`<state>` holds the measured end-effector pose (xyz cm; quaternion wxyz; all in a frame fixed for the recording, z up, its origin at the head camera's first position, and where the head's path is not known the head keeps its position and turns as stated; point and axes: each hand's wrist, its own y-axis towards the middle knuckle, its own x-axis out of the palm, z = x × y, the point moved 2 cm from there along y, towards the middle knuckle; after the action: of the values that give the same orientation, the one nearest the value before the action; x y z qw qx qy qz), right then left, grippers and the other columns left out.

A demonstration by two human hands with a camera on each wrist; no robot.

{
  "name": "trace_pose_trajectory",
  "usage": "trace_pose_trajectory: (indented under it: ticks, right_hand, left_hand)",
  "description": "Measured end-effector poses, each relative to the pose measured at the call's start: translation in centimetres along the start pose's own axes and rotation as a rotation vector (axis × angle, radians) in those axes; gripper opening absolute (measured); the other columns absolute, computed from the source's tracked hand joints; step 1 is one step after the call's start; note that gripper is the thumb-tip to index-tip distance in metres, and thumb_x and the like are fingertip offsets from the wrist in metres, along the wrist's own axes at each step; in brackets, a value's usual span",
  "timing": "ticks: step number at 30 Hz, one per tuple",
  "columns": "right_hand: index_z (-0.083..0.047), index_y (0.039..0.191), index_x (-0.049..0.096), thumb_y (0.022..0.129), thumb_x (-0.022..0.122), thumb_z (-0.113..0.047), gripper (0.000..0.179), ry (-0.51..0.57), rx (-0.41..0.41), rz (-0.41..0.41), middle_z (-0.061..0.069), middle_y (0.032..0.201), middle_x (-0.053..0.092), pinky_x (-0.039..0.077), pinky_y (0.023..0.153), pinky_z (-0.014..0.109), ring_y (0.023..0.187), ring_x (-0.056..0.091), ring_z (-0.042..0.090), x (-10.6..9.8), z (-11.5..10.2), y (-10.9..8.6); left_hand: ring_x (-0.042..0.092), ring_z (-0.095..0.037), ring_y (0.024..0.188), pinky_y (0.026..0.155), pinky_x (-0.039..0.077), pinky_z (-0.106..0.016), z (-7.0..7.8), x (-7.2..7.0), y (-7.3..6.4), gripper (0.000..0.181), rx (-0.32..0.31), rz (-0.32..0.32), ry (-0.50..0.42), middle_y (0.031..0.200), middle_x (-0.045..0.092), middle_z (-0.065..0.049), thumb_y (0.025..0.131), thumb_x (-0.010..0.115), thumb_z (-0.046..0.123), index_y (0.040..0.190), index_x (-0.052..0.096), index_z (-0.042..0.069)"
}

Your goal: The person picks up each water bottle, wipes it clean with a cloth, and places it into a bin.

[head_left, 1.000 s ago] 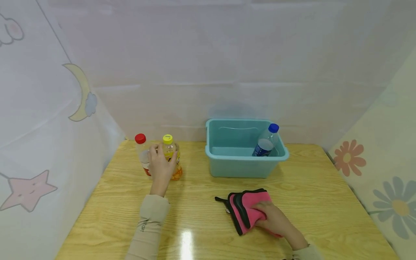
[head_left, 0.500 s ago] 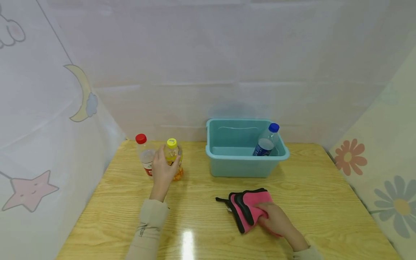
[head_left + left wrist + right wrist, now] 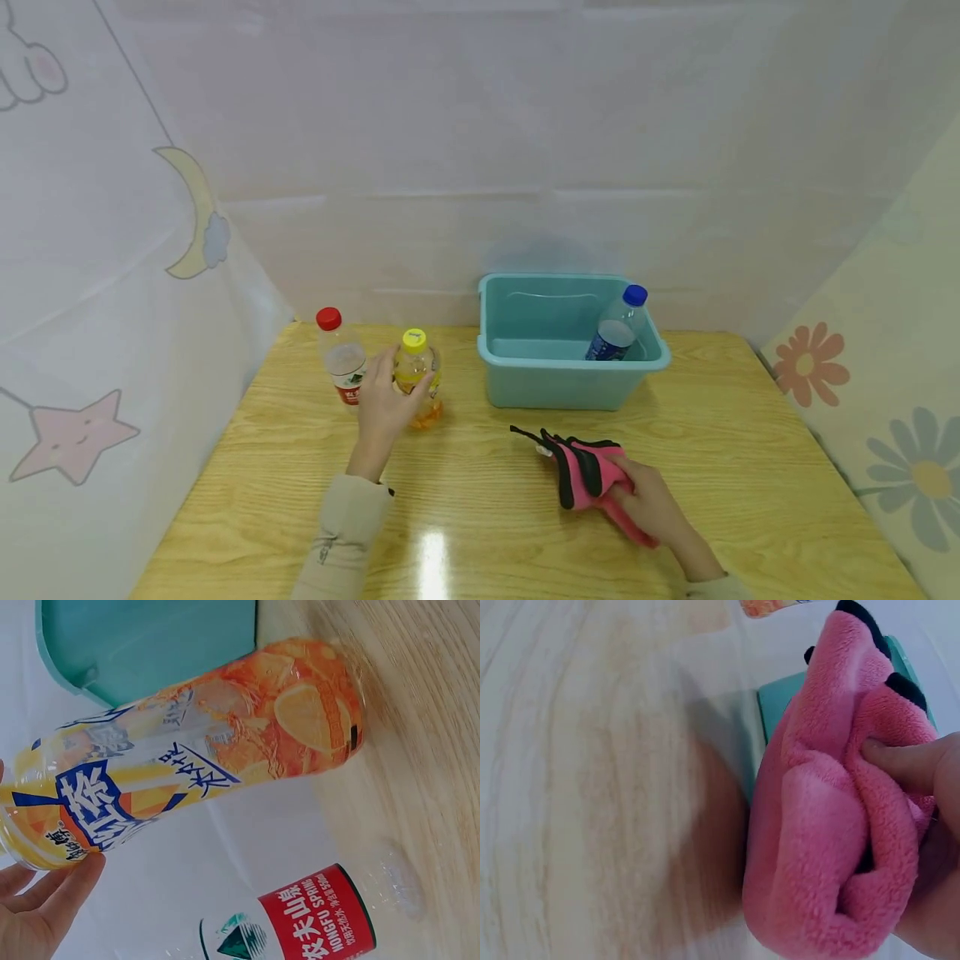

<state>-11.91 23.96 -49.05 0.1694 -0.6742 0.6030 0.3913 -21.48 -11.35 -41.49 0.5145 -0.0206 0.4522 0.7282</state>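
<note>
My left hand [image 3: 384, 410] grips the upper part of a clear tea bottle with a yellow cap [image 3: 414, 367]. Orange slices are printed low on its label, and the left wrist view shows the bottle [image 3: 217, 742] nearly whole. Whether its base touches the table is hard to tell. Close on its left stands a water bottle with a red cap [image 3: 345, 362] and a red-and-white label. In my right hand [image 3: 651, 500] is a folded pink cloth with black edging [image 3: 581, 477], pinched between thumb and fingers. The right wrist view shows the cloth [image 3: 817, 825] bunched, hiding some fingers.
A teal plastic bin [image 3: 555, 385] stands at the back of the wooden table [image 3: 720, 433]. Inside it, at the right, leans a bottle with a blue cap [image 3: 618, 329]. White patterned sheets [image 3: 420, 167] hang behind and at both sides.
The tea bottle has shifted right and a little nearer with my left hand, away from the red-capped bottle. My right hand has gathered the cloth up more and moved slightly right.
</note>
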Motion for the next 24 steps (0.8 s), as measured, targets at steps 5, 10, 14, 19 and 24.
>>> trace_pose_trajectory:
  ticks: [5, 10, 14, 19, 24]
  right_hand:
    - [0.000, 0.107, 0.063, 0.072, 0.064, 0.011, 0.036, 0.063, -0.023, 0.072, 0.007, 0.088, 0.065, 0.044, 0.058, 0.021, 0.068, 0.050, 0.001, -0.7, -0.3, -0.2]
    - [-0.003, 0.105, 0.064, 0.077, 0.066, 0.006, 0.029, 0.135, 0.014, 0.090, 0.008, 0.095, 0.066, 0.050, 0.066, 0.025, 0.082, 0.057, 0.003, -1.1, -0.7, -0.3]
    - [-0.002, 0.105, 0.063, 0.079, 0.065, 0.005, 0.027, 0.181, 0.032, 0.093, 0.009, 0.095, 0.065, 0.049, 0.065, 0.024, 0.081, 0.057, 0.003, -1.4, -1.1, -0.2]
    - [0.001, 0.107, 0.062, 0.078, 0.065, 0.006, 0.030, 0.199, 0.009, 0.130, 0.011, 0.095, 0.065, 0.049, 0.065, 0.023, 0.080, 0.058, 0.006, -1.8, -1.9, 0.0]
    - [0.004, 0.107, 0.062, 0.076, 0.064, 0.011, 0.032, 0.242, -0.061, 0.187, -0.003, 0.098, 0.063, 0.047, 0.068, 0.017, 0.085, 0.056, -0.001, -2.2, -2.6, 0.6]
  left_hand:
    - [0.056, -0.036, 0.098, 0.077, 0.051, -0.047, 1.2, 0.0, -0.5, 0.059, 0.038, -0.060, -0.002, 0.112, 0.056, -0.022, 0.074, 0.076, 0.025, 0.118, 0.052, -0.006]
    - [0.057, -0.035, 0.094, 0.071, 0.053, -0.042, 2.2, 0.2, -1.0, 0.058, 0.078, -0.092, -0.053, 0.112, 0.057, -0.021, 0.073, 0.076, 0.023, 0.117, 0.052, -0.005]
    - [0.058, -0.035, 0.093, 0.067, 0.054, -0.039, 2.9, 0.5, -1.5, 0.059, 0.101, -0.111, -0.103, 0.112, 0.056, -0.021, 0.073, 0.077, 0.022, 0.117, 0.052, -0.007]
    - [0.058, -0.035, 0.093, 0.066, 0.055, -0.037, 3.9, 0.7, -1.9, 0.060, 0.144, -0.108, -0.131, 0.110, 0.057, -0.022, 0.072, 0.077, 0.022, 0.117, 0.051, -0.008]
    - [0.059, -0.032, 0.090, 0.065, 0.055, -0.033, 4.7, 1.0, -2.2, 0.060, 0.176, -0.113, -0.152, 0.108, 0.058, -0.021, 0.072, 0.077, 0.023, 0.115, 0.052, -0.009]
